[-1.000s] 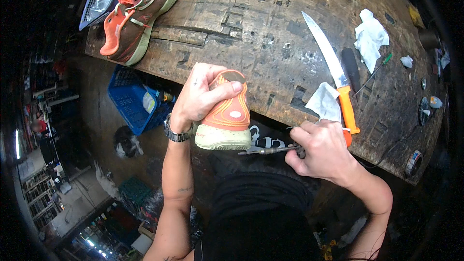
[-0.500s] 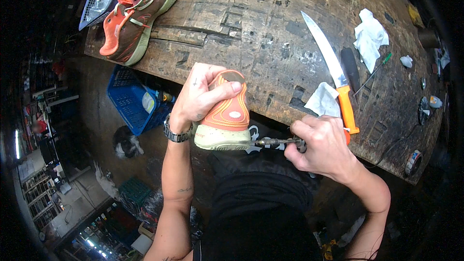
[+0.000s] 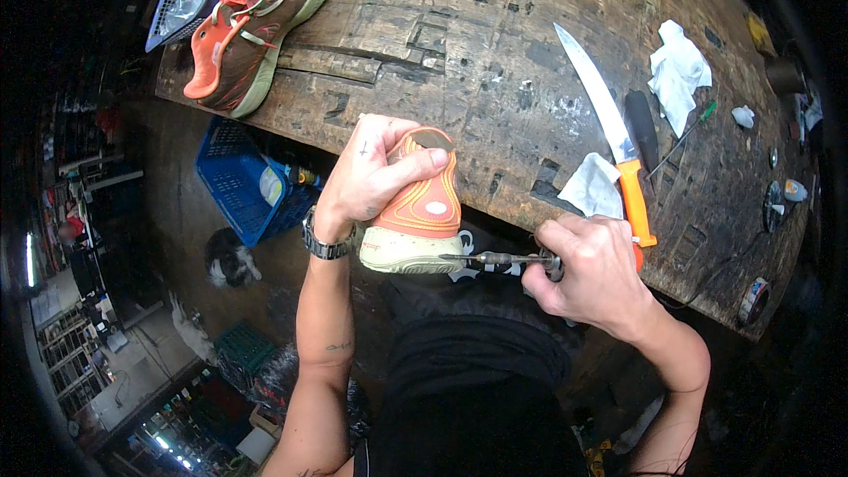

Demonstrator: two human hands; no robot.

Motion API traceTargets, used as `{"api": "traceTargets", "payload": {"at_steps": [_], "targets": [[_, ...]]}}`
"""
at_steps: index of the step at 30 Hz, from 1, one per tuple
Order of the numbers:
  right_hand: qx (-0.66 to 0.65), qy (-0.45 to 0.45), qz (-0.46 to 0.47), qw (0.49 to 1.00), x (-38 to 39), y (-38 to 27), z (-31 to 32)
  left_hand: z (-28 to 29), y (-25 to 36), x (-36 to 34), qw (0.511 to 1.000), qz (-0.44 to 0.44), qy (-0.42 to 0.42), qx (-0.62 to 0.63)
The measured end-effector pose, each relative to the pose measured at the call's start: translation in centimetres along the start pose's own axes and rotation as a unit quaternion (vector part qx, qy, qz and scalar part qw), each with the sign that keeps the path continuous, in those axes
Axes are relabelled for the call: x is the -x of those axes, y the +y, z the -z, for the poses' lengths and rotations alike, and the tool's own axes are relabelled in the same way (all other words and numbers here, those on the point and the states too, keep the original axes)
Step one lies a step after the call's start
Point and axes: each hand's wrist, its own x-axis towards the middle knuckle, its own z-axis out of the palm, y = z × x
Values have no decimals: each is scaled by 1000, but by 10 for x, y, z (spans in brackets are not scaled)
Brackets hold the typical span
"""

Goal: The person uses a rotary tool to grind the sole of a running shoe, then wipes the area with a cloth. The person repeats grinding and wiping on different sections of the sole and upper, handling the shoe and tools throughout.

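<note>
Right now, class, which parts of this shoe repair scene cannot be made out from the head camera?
- Awl tip: the tool meets the orange shoe at its sole, entry point too small to tell.
- Shoe front: covered by the left hand.
- Tool handle: hidden inside the right hand.
- Flat dark items at the workbench top: cut off by the edge.
</note>
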Motion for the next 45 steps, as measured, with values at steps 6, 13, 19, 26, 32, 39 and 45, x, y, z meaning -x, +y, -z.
{"api": "traceTargets", "payload": {"at_steps": [6,13,19,26,32,39,45], "targets": [[19,-49,-1,999,-2,-3,6,-1,2,0,1000,4,0,-3],[6,-22,16,1000,-5,-6,4,1,4,0,1000,-3,-13,-15],[17,-36,14,999,-6,-8,4,-2,2,1,1000,1,-7,-5],[23,-30,8,999,-7,-7,6,-2,0,0,1000,-10,-4,-21],[25,-39,18,999,-6,-7,9,-3,0,0,1000,-10,8,-25],[16,-32,12,999,-6,-8,5,-3,0,0,999,-11,0,-36],[20,-41,16,999,-5,-7,5,-3,1,0,1000,-7,-1,-27]]}}
